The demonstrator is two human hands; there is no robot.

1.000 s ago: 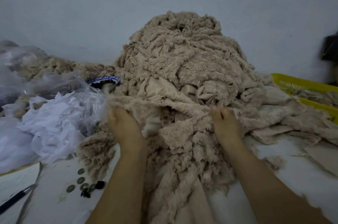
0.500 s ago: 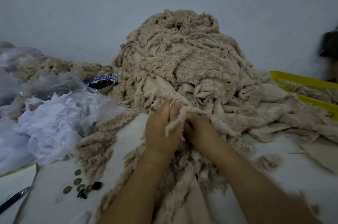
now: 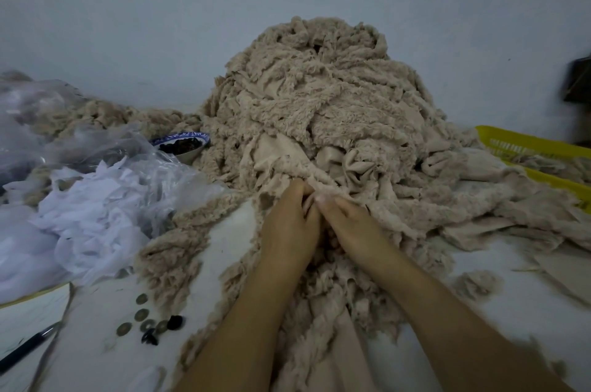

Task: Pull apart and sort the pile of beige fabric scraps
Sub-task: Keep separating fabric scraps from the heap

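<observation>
The left hand (image 3: 289,225) and right hand (image 3: 353,227) touch at the front edge of the pile (image 3: 313,97), each clutching its fabric. Bare counter (image 3: 518,302) opens to their right.

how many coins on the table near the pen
5, as far as shows: two coins one behind the other, three more in a row nearer, right of the pen. The fabric may hide others.

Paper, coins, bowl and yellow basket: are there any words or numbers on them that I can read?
No text can be read anywhere.
Paper: no writing shows clearly.
Coins: too small and blurred to read.
Bowl: a blue pattern on the rim, no letters.
Yellow basket: no label shows.
</observation>
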